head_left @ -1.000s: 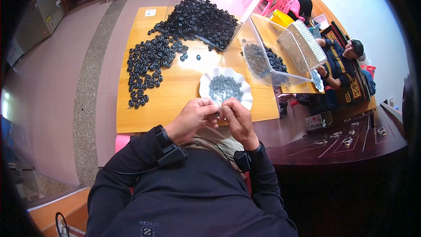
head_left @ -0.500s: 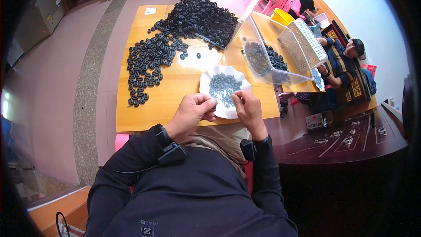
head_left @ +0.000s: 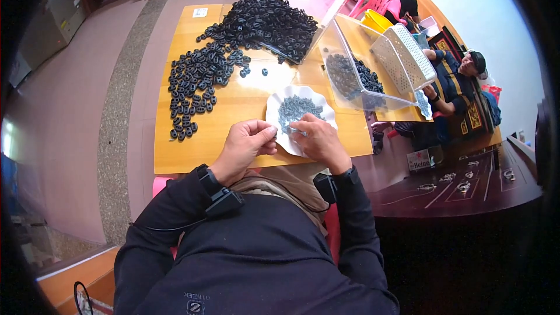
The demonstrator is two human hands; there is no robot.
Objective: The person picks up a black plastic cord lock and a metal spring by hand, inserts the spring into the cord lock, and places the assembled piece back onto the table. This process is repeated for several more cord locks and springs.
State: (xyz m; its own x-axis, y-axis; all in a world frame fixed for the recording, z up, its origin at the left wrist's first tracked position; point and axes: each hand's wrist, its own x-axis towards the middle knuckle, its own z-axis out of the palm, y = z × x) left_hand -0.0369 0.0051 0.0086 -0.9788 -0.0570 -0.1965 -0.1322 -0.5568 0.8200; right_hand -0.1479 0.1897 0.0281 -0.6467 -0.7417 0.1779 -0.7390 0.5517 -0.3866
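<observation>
Many grey slivers [head_left: 298, 105] line a scalloped white dish [head_left: 331, 115], eleven o'clock from curled right hand [head_left: 321, 142]; left hand [head_left: 244, 142] pinches; both grips' contents unclear.

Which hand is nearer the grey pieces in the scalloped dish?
Right: the right hand is at the grey pieces; the left hand is apart, to their near left.

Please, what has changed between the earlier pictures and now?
The left hand and right hand, together a second ago, have parted. The left moved slightly left, pinched closed; whether it holds anything is hidden. The right moved forward, over the small grey pieces in the white dish. The dish and the black pieces stayed in place.
</observation>
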